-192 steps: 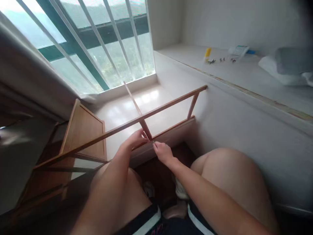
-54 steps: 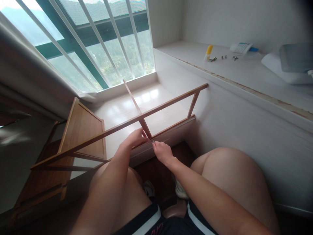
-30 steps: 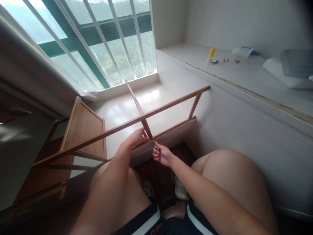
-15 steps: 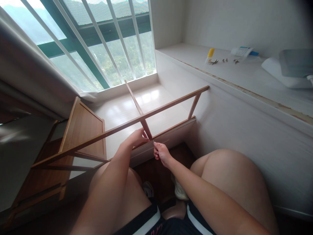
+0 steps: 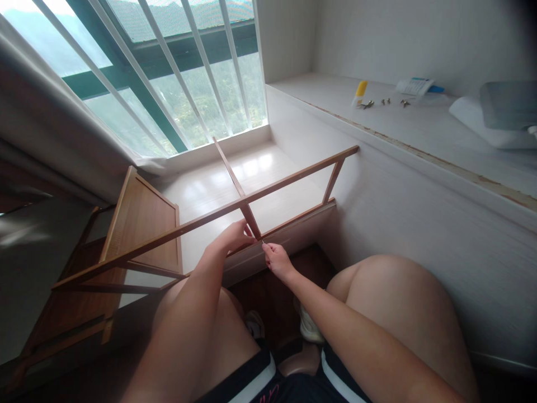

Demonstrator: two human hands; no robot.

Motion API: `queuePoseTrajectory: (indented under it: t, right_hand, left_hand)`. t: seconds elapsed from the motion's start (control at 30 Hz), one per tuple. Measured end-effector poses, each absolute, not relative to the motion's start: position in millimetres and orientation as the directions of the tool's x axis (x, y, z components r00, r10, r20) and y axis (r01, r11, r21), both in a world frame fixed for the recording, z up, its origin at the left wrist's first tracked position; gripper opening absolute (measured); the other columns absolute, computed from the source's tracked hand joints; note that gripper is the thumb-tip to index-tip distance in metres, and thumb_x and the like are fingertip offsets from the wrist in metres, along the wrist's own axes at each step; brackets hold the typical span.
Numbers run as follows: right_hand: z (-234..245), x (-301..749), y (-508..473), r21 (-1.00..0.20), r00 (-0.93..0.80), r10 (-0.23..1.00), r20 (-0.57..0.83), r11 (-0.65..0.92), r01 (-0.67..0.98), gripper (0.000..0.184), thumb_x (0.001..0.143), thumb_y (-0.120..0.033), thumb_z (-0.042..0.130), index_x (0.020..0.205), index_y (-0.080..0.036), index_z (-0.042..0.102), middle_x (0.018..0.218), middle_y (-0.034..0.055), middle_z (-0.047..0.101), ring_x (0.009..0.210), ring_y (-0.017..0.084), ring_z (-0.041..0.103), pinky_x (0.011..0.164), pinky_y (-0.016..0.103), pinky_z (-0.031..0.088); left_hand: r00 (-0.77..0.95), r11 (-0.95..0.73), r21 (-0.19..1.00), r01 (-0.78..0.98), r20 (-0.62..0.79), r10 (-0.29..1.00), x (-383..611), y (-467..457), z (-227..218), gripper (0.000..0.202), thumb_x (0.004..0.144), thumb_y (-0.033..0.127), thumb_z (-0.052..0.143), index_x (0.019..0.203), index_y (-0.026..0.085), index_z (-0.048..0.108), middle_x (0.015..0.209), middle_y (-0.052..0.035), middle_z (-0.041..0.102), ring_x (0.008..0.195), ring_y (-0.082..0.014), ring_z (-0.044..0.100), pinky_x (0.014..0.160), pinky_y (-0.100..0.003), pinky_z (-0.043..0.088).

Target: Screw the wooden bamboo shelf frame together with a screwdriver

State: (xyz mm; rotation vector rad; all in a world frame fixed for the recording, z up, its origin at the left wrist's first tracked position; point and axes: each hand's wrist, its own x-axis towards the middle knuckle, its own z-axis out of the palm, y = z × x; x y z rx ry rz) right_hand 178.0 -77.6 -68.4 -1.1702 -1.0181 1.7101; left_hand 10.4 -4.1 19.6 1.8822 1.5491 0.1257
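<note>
A brown wooden frame (image 5: pixel 201 216) of thin bars lies slantwise before me. At its middle a short crosspiece (image 5: pixel 250 219) runs down to the lower rail (image 5: pixel 293 217). My left hand (image 5: pixel 237 235) is closed round the joint of crosspiece and rail from the left, its fingertips partly hidden. Just to the right, my right hand (image 5: pixel 277 259) pinches a thin metal pin-like piece (image 5: pixel 263 242) between thumb and fingertips, its tip against the joint. Most of that piece is hidden in the fingers, so its exact kind does not show.
Along the right runs a pale ledge (image 5: pixel 419 131) with a chipped edge. On it are a yellow-capped tube (image 5: pixel 361 93), several small screws (image 5: pixel 386 102), a white and blue tube (image 5: pixel 415 86) and a grey container (image 5: pixel 509 106). Wooden panels (image 5: pixel 146 218) stand at left, near the barred window (image 5: pixel 188 73).
Both hands stay at the same joint. My right hand's fingers have shifted very slightly round the thin metal piece, and the view has moved a touch.
</note>
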Motion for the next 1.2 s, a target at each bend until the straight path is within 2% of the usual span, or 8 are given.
queuePoseTrajectory:
  t: [0.2,0.47,0.8,1.07,1.2]
  right_hand:
    - [-72,181,-78,-0.985,-0.155,0.975,-0.157,-0.143,0.098,0.045,0.088,-0.056,0.043,0.059,-0.022,0.038,0.048,-0.0043,0.041,0.046,0.011,0.037,0.046,0.024,0.027]
    - [-62,187,-80,-0.933,-0.139,0.990,-0.023,0.028,0.358,0.042,0.092,-0.046,0.039,0.059,-0.021,0.036,0.053,-0.0041,0.039,0.053,0.012,0.037,0.054,0.025,0.026]
    - [-56,188,-78,-0.863,-0.126,0.992,-0.027,0.041,0.504,0.040,0.095,-0.042,0.037,0.062,-0.021,0.044,0.056,-0.0020,0.044,0.055,0.013,0.040,0.056,0.025,0.026]
    - [-52,190,-80,-0.770,-0.128,0.991,-0.044,0.048,0.636,0.040,0.096,-0.041,0.037,0.065,-0.021,0.050,0.057,0.0005,0.051,0.055,0.015,0.041,0.055,0.028,0.020]
    - [-52,190,-80,-0.771,-0.134,0.990,-0.034,0.060,0.634,0.038,0.096,-0.041,0.038,0.065,-0.021,0.049,0.059,0.0003,0.051,0.056,0.014,0.042,0.056,0.028,0.020]
  left_hand:
    - [0.273,-0.043,0.554,0.831,-0.339,0.900,12,-5,20,0.037,0.064,0.035,0.073,0.098,0.021,0.067,0.090,-0.0027,0.070,0.071,-0.0177,0.064,0.059,-0.025,0.045]
    - [0.262,-0.032,0.550,0.834,-0.346,0.901,11,-5,19,0.036,0.064,0.036,0.072,0.096,0.021,0.067,0.090,-0.0027,0.070,0.069,-0.0173,0.063,0.057,-0.025,0.044]
    - [0.268,-0.030,0.549,0.835,-0.358,0.895,11,-3,20,0.036,0.064,0.037,0.072,0.096,0.021,0.067,0.091,-0.0031,0.070,0.069,-0.0173,0.063,0.056,-0.025,0.044]
    - [0.275,-0.039,0.554,0.832,-0.349,0.896,11,-4,19,0.037,0.065,0.036,0.072,0.097,0.021,0.066,0.091,-0.0033,0.070,0.071,-0.0180,0.064,0.058,-0.025,0.045]
    - [0.276,-0.039,0.553,0.832,-0.351,0.895,11,-4,20,0.037,0.064,0.036,0.072,0.098,0.021,0.067,0.090,-0.0031,0.070,0.070,-0.0178,0.064,0.058,-0.025,0.045]
